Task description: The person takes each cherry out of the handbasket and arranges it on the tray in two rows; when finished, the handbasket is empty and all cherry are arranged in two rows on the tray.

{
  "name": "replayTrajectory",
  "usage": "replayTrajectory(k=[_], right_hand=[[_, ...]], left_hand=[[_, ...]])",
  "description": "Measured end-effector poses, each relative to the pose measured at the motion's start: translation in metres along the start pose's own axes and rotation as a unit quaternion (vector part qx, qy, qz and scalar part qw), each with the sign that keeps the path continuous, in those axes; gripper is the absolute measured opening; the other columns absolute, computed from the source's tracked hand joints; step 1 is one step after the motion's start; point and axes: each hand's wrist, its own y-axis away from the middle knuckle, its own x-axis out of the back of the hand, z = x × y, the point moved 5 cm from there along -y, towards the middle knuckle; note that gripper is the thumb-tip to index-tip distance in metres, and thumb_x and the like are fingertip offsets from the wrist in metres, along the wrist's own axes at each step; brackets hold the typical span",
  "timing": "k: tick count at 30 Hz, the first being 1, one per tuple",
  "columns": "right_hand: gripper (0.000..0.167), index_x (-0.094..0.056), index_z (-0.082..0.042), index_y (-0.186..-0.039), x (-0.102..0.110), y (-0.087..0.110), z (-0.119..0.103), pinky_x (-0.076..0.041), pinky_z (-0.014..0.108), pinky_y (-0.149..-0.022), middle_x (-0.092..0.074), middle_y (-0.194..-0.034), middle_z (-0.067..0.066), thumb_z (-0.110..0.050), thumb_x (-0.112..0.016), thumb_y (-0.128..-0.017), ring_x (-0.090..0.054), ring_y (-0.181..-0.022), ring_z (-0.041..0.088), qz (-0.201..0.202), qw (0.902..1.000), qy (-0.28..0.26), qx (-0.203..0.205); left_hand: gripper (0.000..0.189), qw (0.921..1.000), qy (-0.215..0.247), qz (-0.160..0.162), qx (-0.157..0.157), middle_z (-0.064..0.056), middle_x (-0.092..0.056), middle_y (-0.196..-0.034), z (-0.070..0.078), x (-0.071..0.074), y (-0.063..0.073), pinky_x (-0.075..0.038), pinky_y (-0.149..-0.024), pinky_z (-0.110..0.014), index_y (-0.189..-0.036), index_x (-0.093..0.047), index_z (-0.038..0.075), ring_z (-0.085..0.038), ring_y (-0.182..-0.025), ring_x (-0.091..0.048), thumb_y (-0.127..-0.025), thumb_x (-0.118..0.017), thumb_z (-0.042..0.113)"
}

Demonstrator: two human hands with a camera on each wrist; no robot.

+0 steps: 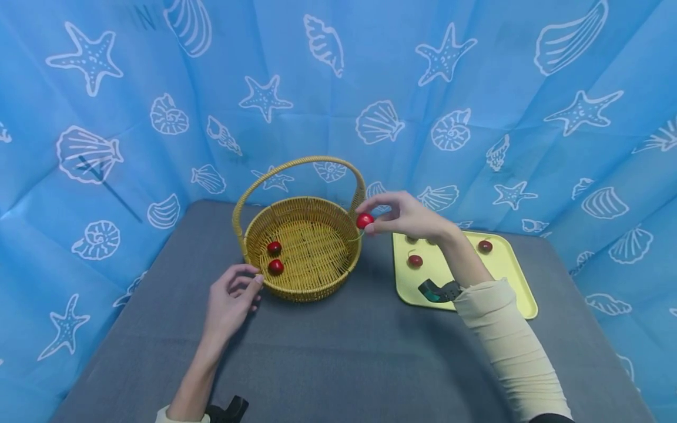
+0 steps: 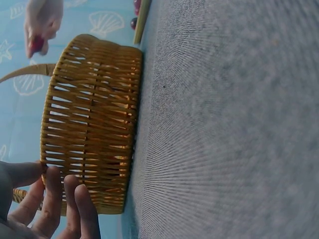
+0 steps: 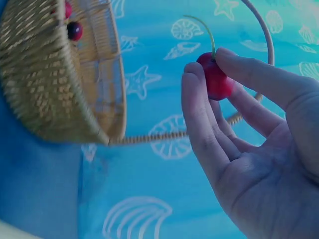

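Note:
My right hand (image 1: 404, 216) pinches a red cherry (image 3: 217, 77) between thumb and fingertips, its green stem sticking out. In the head view that hand is up by the right side of a round wicker basket (image 1: 304, 292) with a tall arched handle. Two dark red cherries lie in the basket's left part, one cherry (image 1: 275, 267) nearer me and another cherry (image 1: 274, 248) just behind. At the basket's near left, my left hand (image 1: 231, 302) holds the rim between thumb and fingers; the left wrist view shows its other fingers (image 2: 85, 211) along the woven outer wall.
A pale yellow tray (image 1: 520, 288) lies right of the basket, partly covered by my right forearm. Several cherries are on it, including one cherry (image 1: 415, 261) at its left and one cherry (image 1: 485, 246) toward the back. A blue shell-print curtain (image 1: 328, 76) hangs behind the grey table (image 1: 338, 364).

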Motion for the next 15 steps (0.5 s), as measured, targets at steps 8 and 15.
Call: replayTrajectory(k=[8,15], right_hand=[[0.041,-0.071,-0.013,-0.137,0.023,0.037,0.024,-0.033,0.026,-0.049,-0.079,-0.107,0.008,-0.02,-0.083,-0.098,-0.058,-0.063,0.005,0.048,0.9976,0.028,-0.041],[0.041,-0.065,-0.004,-0.138,0.034,0.066,0.045,-0.064,0.027,-0.088,-0.07,-0.128,0.009,-0.011,-0.079,-0.1,-0.083,-0.098,0.019,0.079,0.9965,0.005,-0.027]], left_hand=[[0.028,1.0,-0.002,-0.002,-0.004,-0.019,-0.079,-0.104,0.001,0.0,0.0,-0.066,-0.065,-0.033,-0.127,-0.067,0.014,-0.022,-0.079,-0.076,-0.106,-0.073,0.031],[0.029,1.0,0.0,-0.005,-0.005,-0.02,-0.079,-0.105,0.0,0.0,0.0,-0.066,-0.066,-0.033,-0.127,-0.067,0.013,-0.021,-0.079,-0.076,-0.106,-0.073,0.032]])
